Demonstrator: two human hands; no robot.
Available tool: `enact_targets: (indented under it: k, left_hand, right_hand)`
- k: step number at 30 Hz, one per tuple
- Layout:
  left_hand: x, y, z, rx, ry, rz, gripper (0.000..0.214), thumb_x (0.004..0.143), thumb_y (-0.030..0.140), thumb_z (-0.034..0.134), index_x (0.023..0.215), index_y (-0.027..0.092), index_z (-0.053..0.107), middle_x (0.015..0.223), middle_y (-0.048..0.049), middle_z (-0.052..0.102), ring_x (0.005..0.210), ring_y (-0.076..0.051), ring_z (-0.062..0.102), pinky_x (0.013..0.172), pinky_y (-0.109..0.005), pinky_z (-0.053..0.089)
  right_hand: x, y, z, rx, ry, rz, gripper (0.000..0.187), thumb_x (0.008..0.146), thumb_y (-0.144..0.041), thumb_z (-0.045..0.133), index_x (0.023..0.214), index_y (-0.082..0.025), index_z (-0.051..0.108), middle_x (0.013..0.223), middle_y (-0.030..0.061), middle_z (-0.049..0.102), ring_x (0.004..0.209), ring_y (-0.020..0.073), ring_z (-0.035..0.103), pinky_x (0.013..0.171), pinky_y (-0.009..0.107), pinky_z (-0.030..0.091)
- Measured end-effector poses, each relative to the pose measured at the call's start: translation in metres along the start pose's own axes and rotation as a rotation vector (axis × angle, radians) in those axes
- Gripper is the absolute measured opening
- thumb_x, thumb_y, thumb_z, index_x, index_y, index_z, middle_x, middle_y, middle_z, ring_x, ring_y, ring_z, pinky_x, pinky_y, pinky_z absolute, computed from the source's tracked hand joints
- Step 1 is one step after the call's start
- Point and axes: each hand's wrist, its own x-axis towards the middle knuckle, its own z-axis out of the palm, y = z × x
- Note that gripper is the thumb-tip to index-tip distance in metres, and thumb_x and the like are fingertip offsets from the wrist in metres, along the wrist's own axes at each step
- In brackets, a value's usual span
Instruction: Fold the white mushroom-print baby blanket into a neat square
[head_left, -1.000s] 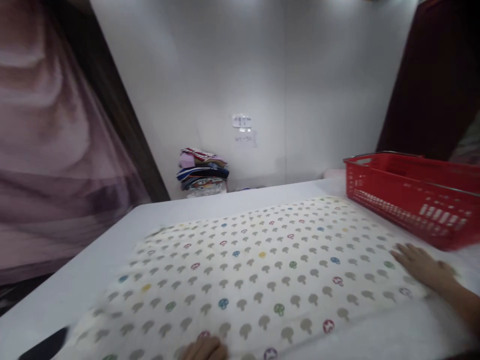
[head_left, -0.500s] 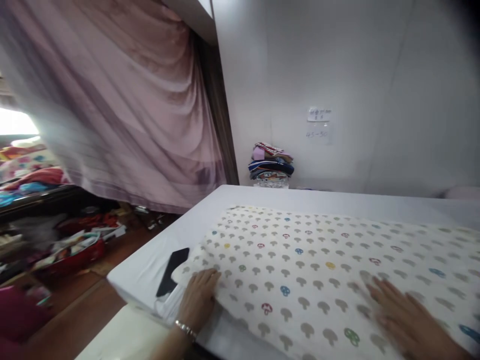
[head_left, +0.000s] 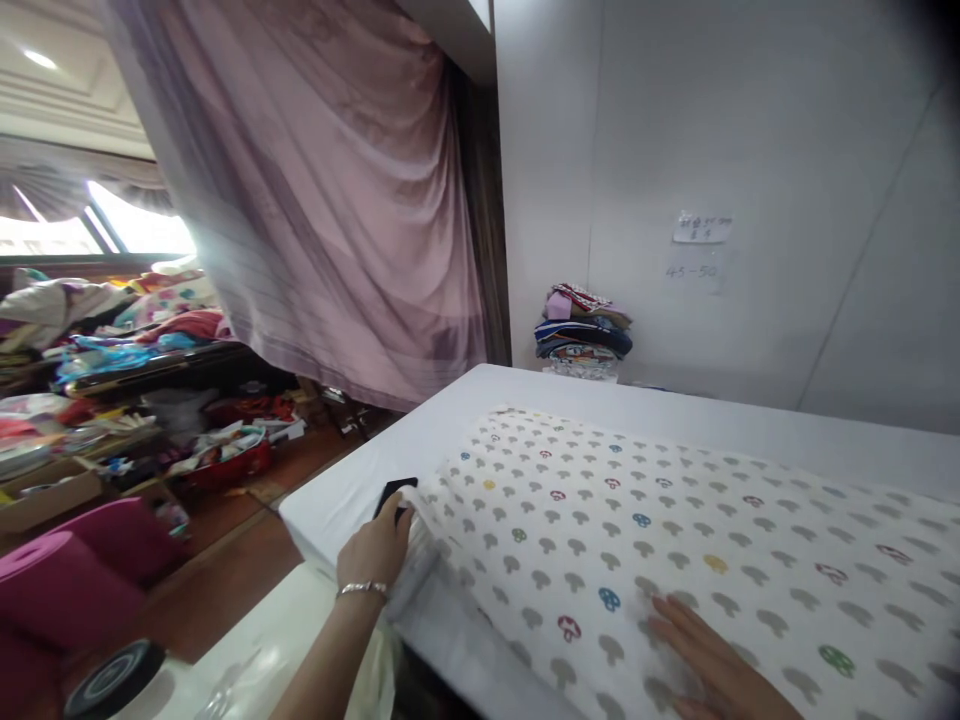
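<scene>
A cream fabric (head_left: 547,520) printed with mushrooms, mostly grey with a few coloured ones, lies spread over the white table. My left hand (head_left: 375,550), with a bracelet at the wrist, is at the fabric's left edge. Its fingers are closed on that edge, which is slightly raised beside them. A flat black object like a phone (head_left: 403,484) lies just beyond these fingers, partly covered by my hand. My right hand (head_left: 709,645) rests flat on the fabric at the lower right, fingers stretched out and slightly blurred.
The white table (head_left: 360,465) stands before a pale wall, with a stack of folded cloth (head_left: 583,335) behind it. A pink curtain (head_left: 360,220) hangs at the left. Heaped fabrics (head_left: 180,330), pink rolls (head_left: 60,585) and a black round object (head_left: 116,680) are farther left.
The view has swung left. My left hand has moved up along the fabric's edge to the black object and closed on the edge. My right hand has slid left across the fabric.
</scene>
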Motion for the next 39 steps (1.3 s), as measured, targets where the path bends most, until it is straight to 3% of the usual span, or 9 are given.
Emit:
enact_targets:
  k: [5, 10, 13, 17, 21, 26, 29, 34, 39]
  left_hand:
    - [0.004, 0.015, 0.002, -0.223, -0.023, 0.009, 0.049, 0.089, 0.035, 0.02, 0.133, 0.021, 0.036, 0.095, -0.0112, 0.067, 0.089, -0.026, 0.063, 0.077, -0.037, 0.043]
    - [0.013, 0.025, 0.006, -0.241, 0.016, -0.023, 0.055, 0.084, 0.051, 0.029, 0.126, 0.018, 0.044, 0.103, -0.0161, 0.064, 0.096, -0.032, 0.06, 0.076, -0.04, 0.042]
    - [0.017, 0.033, 0.008, -0.262, 0.097, 0.0, 0.046, 0.084, 0.034, 0.035, 0.125, 0.016, 0.045, 0.099, -0.0156, 0.065, 0.092, -0.029, 0.06, 0.074, -0.037, 0.042]
    - [0.012, 0.057, 0.003, -0.477, 0.306, 0.121, 0.044, 0.082, 0.028, 0.04, 0.125, 0.018, 0.044, 0.08, -0.0057, 0.065, 0.073, -0.02, 0.061, 0.068, -0.029, 0.043]
    - [-0.009, 0.104, 0.001, -0.719, 0.408, 0.336, 0.054, 0.083, 0.03, 0.045, 0.133, 0.019, 0.031, 0.084, -0.0019, 0.064, 0.065, -0.015, 0.06, 0.063, -0.026, 0.045]
    - [-0.054, 0.173, 0.02, -0.759, 0.356, 0.8, 0.047, 0.085, 0.025, 0.041, 0.131, 0.018, 0.034, 0.108, -0.0099, 0.06, 0.092, -0.018, 0.058, 0.079, -0.031, 0.047]
    - [-0.078, 0.198, 0.038, -0.708, 0.273, 1.002, 0.055, 0.083, 0.019, 0.042, 0.136, 0.016, 0.025, 0.102, -0.0092, 0.061, 0.096, -0.02, 0.055, 0.084, -0.036, 0.046]
    - [-0.102, 0.206, 0.063, -0.695, 0.088, 1.106, 0.07, 0.08, 0.011, 0.041, 0.141, 0.018, 0.006, 0.098, -0.006, 0.063, 0.092, -0.02, 0.054, 0.083, -0.039, 0.046]
    - [-0.105, 0.198, 0.075, -0.614, -0.032, 1.127, 0.07, 0.08, 0.011, 0.042, 0.141, 0.021, 0.009, 0.099, -0.0054, 0.063, 0.09, -0.019, 0.056, 0.08, -0.037, 0.048]
  right_hand:
    - [0.023, -0.036, -0.002, 0.062, -0.073, -0.024, 0.057, 0.084, -0.056, 0.042, 0.136, -0.037, 0.032, 0.146, -0.0093, 0.016, 0.135, 0.0232, 0.011, 0.11, 0.038, 0.019]
    - [0.04, -0.06, 0.0, 0.105, -0.123, -0.039, 0.059, 0.084, -0.059, 0.038, 0.137, -0.032, 0.034, 0.147, -0.0055, 0.017, 0.136, 0.0213, 0.011, 0.112, 0.036, 0.014]
    - [0.046, -0.071, 0.002, 0.175, -0.136, 0.002, 0.062, 0.083, -0.058, 0.04, 0.137, -0.029, 0.036, 0.147, -0.0029, 0.02, 0.135, 0.0215, 0.014, 0.112, 0.035, 0.016]
    - [0.06, -0.081, 0.0, 0.329, -0.068, 0.065, 0.063, 0.078, -0.057, 0.051, 0.133, -0.027, 0.042, 0.144, 0.0014, 0.03, 0.133, 0.0247, 0.024, 0.11, 0.038, 0.021]
    - [0.086, -0.089, -0.008, 0.715, 0.013, 0.084, 0.063, 0.077, -0.055, 0.055, 0.131, -0.026, 0.044, 0.142, 0.0037, 0.034, 0.128, 0.024, 0.033, 0.105, 0.035, 0.03]
    - [0.116, -0.091, -0.014, 1.324, 0.133, 0.06, 0.059, 0.079, -0.056, 0.053, 0.129, -0.026, 0.044, 0.135, 0.0054, 0.045, 0.119, 0.0227, 0.045, 0.095, 0.036, 0.04]
    - [0.122, -0.085, -0.014, 1.528, 0.158, 0.031, 0.049, 0.077, -0.053, 0.057, 0.113, -0.02, 0.057, 0.114, 0.0066, 0.061, 0.106, 0.0237, 0.055, 0.087, 0.035, 0.045]
    - [0.115, -0.066, -0.01, 1.65, 0.259, 0.218, 0.026, 0.073, -0.039, 0.064, 0.081, -0.015, 0.064, 0.078, 0.0042, 0.067, 0.083, 0.0204, 0.062, 0.075, 0.029, 0.048]
    - [0.115, -0.051, -0.002, 1.619, 0.339, 0.381, 0.008, 0.067, -0.019, 0.061, 0.063, -0.014, 0.058, 0.059, 0.0011, 0.061, 0.057, 0.0145, 0.058, 0.059, 0.026, 0.047]
